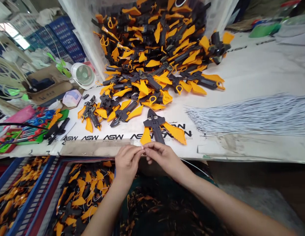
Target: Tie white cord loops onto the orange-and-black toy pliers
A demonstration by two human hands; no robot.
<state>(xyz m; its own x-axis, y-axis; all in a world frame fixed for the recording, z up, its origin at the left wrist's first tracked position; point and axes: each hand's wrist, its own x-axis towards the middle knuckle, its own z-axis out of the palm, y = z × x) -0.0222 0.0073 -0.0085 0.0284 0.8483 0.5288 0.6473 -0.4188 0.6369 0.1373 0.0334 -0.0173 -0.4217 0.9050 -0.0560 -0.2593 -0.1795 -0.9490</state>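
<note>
My left hand [128, 160] and my right hand [163, 159] meet at the table's front edge, both closed in a pinch. Between their fingertips is the end of a thin white cord [194, 167], which trails out to the right behind my right wrist. Just beyond my fingers lies a black plastic toy [154, 126] with orange wings, its pointed tip facing away from me. My hands partly hide its near end. To the right, a long bundle of similar white cords [251, 113] is spread on the table.
A big heap of black and orange toys [152, 65] spills from a translucent bag [80, 29]. Below the edge on the left are blue crates [36, 193] of such toys, some with cords. A small fan [83, 75] and a tray of coloured parts [39, 139] stand left.
</note>
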